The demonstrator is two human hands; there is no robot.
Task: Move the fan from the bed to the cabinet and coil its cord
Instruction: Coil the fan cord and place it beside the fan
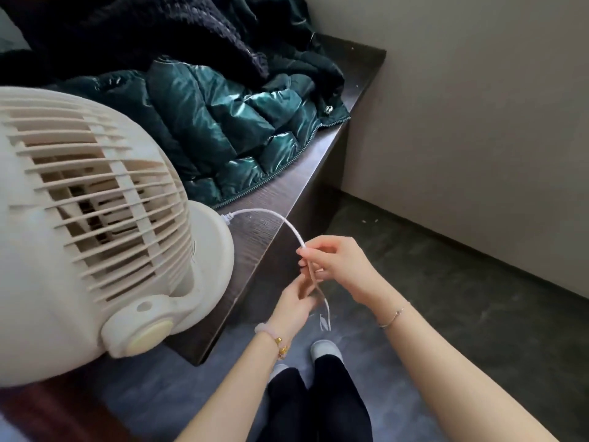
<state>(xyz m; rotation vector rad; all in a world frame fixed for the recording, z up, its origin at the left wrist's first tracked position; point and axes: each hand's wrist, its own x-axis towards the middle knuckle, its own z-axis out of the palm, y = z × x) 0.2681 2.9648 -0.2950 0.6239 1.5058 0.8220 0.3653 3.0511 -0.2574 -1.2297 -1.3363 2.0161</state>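
A cream round fan [95,224] with a slatted grille stands on the dark wooden cabinet top [287,183] at the left. Its white cord [277,216] leaves the fan's base and arcs to the right, off the cabinet's edge. My right hand [338,266] pinches the cord between thumb and fingers just beyond that edge. Below it, my left hand [294,303] closes around the hanging part of the cord, which blurs downward toward the floor.
A shiny green puffer jacket [242,129] and a dark knitted garment [143,33] lie on the cabinet behind the fan. A beige wall [478,106] stands at the right. Grey floor [446,298] lies below, with my feet in light slippers [325,347].
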